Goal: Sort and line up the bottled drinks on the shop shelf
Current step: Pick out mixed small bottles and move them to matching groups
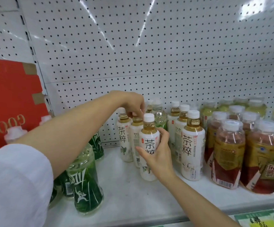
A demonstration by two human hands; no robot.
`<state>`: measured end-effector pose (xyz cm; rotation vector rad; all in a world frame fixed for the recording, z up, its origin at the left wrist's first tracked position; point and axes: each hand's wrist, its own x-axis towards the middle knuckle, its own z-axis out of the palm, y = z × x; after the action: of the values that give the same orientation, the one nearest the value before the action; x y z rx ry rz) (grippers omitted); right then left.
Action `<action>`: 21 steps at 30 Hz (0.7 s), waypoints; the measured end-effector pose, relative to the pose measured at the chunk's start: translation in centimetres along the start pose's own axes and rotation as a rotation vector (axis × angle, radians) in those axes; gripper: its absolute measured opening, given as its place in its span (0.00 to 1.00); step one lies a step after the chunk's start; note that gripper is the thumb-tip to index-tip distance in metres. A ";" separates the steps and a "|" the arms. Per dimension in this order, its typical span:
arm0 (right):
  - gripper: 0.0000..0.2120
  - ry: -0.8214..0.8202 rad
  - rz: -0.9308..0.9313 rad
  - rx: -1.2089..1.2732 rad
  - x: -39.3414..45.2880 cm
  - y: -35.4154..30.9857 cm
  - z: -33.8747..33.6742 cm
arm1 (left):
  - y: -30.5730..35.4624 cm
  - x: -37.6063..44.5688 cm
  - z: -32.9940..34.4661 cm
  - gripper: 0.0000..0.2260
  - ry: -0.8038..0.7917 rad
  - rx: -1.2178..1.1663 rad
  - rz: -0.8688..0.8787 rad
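White-labelled tea bottles stand in two rows on the white shelf (pixel 129 190). My right hand (pixel 157 154) wraps around the front bottle of the left row (pixel 148 138), upright on the shelf. My left hand (pixel 131 102) reaches over from the left and pinches the cap of the middle white tea bottle (pixel 136 128) behind it. A third bottle (pixel 124 136) stands at the back of that row. To the right, a second row of white tea bottles (pixel 192 145) is lined front to back.
Green-labelled bottles (pixel 85 182) stand at the left under my left arm. Red-and-gold bottles (pixel 228 154) and pale yellow bottles (pixel 255 107) fill the right. A red carton (pixel 10 99) leans at the far left. The pegboard wall (pixel 149 46) backs the shelf.
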<state>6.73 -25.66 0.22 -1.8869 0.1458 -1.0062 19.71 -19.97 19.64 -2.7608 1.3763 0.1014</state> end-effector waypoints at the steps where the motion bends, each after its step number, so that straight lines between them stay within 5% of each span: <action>1: 0.39 -0.010 0.004 -0.018 0.1 0.1 -0.2 | 0.2 0.0 -0.5 0.12 0.030 -0.030 0.006; 4: 0.41 -0.056 -0.023 -0.121 0.2 0.1 -0.7 | 1.3 1.3 -1.5 0.20 0.241 -0.161 0.058; 8: 0.52 -0.031 -0.165 -0.363 -0.2 -0.8 -0.9 | 3.8 3.9 -0.6 0.27 0.143 -0.151 0.061; 13: 0.55 -0.090 -0.340 -0.574 0.1 -1.6 -2.0 | 3.5 4.6 -0.7 0.19 0.195 -0.051 0.062; 21: 0.51 -0.115 -0.352 -0.525 -0.2 -0.5 -2.4 | -2.5 -5.2 -12.6 0.15 0.566 -0.471 0.024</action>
<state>4.79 -26.91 0.96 -2.5070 0.0064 -1.1682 18.99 -15.31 32.64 -3.3312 1.6822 -0.4495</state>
